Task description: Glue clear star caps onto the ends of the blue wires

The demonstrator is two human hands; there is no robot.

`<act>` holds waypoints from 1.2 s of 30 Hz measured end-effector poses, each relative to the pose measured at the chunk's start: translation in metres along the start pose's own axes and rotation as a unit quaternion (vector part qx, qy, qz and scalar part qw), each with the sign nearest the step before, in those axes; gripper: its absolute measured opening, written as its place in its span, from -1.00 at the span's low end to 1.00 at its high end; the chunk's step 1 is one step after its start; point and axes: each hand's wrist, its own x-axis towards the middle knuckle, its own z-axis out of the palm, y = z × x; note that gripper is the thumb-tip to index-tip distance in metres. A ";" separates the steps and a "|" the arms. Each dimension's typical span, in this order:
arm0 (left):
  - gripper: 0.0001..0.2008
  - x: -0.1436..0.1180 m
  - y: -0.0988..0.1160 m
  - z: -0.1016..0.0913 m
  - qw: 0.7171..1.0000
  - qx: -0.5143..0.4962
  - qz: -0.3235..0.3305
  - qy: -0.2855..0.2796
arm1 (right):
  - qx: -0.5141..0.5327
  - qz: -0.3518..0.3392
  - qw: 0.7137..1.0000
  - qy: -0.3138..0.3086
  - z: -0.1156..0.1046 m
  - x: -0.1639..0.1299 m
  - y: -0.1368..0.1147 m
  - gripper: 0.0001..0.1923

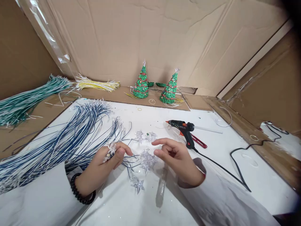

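My left hand (110, 157) is closed, with a small bunch of clear-tipped wires (110, 150) sticking up between thumb and fingers. Its wrist wears a black bead bracelet. My right hand (172, 153) hovers over the white board, thumb and forefinger apart, nothing visible between them; the other fingers curl in. Between the hands lie several clear plastic stars (148, 159), and one more clear star (137, 185) sits nearer me. Beneath and left of my left hand spreads a large bundle of blue and white wires (63, 141) with clear tips.
A black glue gun (184, 127) with a glue stick lies at right, its cord (218, 168) trailing. Beside it is a red-handled tool (199, 141). Two green tinsel trees (141, 83) stand by the cardboard wall. Green wires (35, 95) and yellow wires (97, 84) lie back left.
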 end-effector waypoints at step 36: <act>-0.62 0.008 -0.004 0.004 0.999 0.024 -0.012 -0.020 | -0.382 -0.116 0.914 -0.078 -0.022 0.007 -0.013 -0.98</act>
